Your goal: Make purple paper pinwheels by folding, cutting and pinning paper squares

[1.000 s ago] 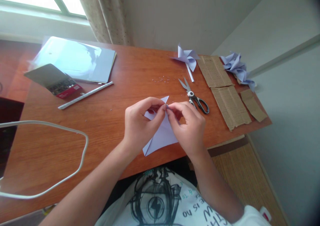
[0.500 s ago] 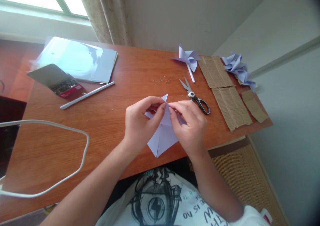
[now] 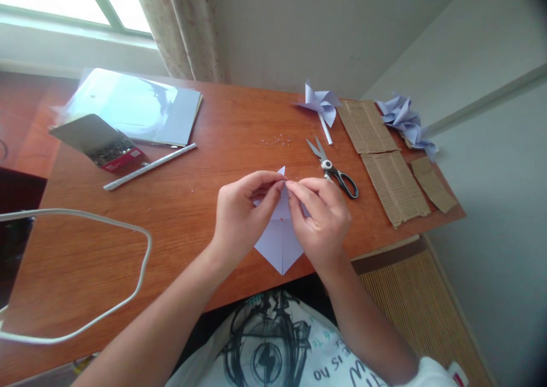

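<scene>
A pale lilac sheet of paper point(image 3: 281, 243), cut inward from its corners and with a small reddish dot near its middle, hangs just over the table edge in front of me. My left hand point(image 3: 248, 207) pinches it near the far corner, thumb against forefinger. Right beside it, the fingertips of my right hand point(image 3: 320, 213) are pinched at the same spot and nearly touch the left ones. Whether anything small sits between the fingertips is hidden. Scissors point(image 3: 332, 167) lie half open just beyond my right hand.
A finished paper pinwheel point(image 3: 321, 105) on a white stick lies at the back, near corrugated cardboard pieces point(image 3: 395, 187) and more folded lilac paper point(image 3: 404, 119). Left are an open box of small metal bits point(image 3: 113, 153), a white paper stick point(image 3: 149, 167), a plastic-wrapped pack point(image 3: 141, 105) and a white cable point(image 3: 147, 250).
The paper has turned a little, its near corner swinging to the right. Both hands stay pinched together at its far end, with the right hand shifted slightly left.
</scene>
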Demonstrator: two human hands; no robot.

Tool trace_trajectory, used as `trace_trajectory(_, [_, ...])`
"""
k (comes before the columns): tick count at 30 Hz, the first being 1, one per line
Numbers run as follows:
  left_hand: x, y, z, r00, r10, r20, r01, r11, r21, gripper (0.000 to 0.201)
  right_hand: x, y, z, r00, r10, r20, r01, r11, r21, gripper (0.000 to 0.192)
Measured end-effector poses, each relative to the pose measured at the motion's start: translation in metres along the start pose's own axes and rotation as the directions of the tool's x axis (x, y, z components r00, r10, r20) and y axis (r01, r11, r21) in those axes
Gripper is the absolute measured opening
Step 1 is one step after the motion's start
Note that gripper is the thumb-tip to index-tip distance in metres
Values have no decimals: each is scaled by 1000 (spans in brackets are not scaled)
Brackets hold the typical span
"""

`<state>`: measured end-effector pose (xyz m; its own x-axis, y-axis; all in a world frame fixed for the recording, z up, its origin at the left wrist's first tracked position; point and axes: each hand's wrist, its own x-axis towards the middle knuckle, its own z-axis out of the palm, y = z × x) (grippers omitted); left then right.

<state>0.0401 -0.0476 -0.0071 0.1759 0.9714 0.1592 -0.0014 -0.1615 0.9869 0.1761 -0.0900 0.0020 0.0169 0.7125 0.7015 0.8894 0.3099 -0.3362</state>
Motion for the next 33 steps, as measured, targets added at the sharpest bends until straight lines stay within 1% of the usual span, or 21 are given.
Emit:
trace_trajectory(4, [0,1,0,1000,-6,6,7,1000,-20,13,1,-1,0,999,49,-17,-49,998,35,14])
trace_trajectory(8, [1,2,0,1000,-12,20,12,1000,-18,8,4,-1,0,989,149,6,-149,982,116,13])
trace_trajectory(10, [1,3,0,1000,-9,18,9,1000,-9,6,5,-2,-1,984,177,17,-178,974,137,14])
trace_trajectory(13, [1,4,0,1000,21,-1,-21,999,29,4,5,-3,-1,985,174,10,-173,977,128,13])
trace_trajectory(15, [0,4,0,998,59,-8,-58,994,88,2,4,-3,0,988,157,2,-156,983,96,12])
trace_trajectory(19, [-2,7,0,989,148,-27,-136,957,258,4,3,-4,1,996,85,-21,-84,996,34,11])
trace_trajectory(21, [-2,8,0,984,171,-41,-152,944,293,5,1,-4,1,998,53,-25,-53,998,27,11])
trace_trajectory(28, [-1,7,-1,989,138,-48,-123,964,236,5,-2,-2,1,999,37,0,-37,998,45,14])
trace_trajectory(33, [-1,6,-1,993,113,-35,-104,978,180,6,2,-2,-1,996,92,19,-93,988,126,13])
